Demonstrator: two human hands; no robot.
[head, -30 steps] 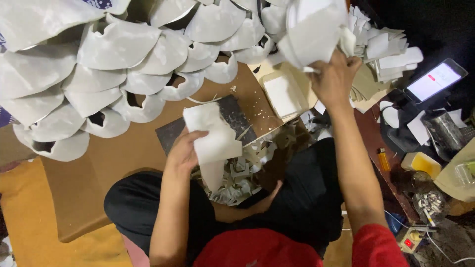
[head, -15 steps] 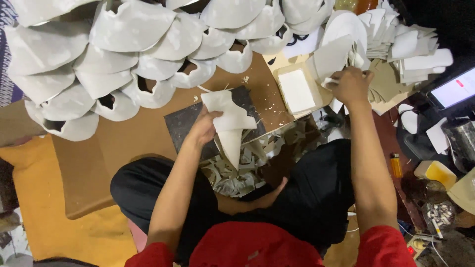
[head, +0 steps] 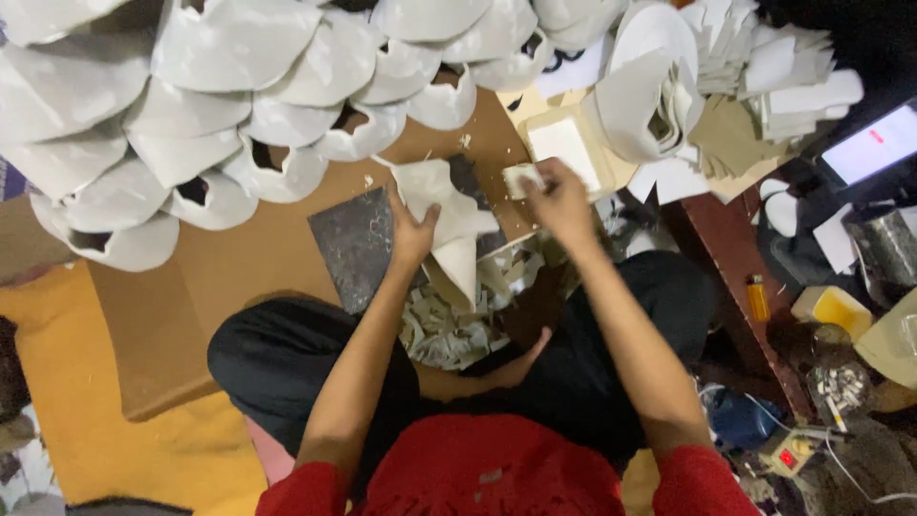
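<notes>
White folded piece (head: 449, 215) gripped in raised left hand (head: 413, 229); right hand (head: 559, 196) pinches small white scrap (head: 521, 179)

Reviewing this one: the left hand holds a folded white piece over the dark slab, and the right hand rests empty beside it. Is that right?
Not quite. The head view shows the right hand is not empty: it pinches a small white piece. The rest stands: the left hand holds the folded white piece over the dark slab.
</notes>
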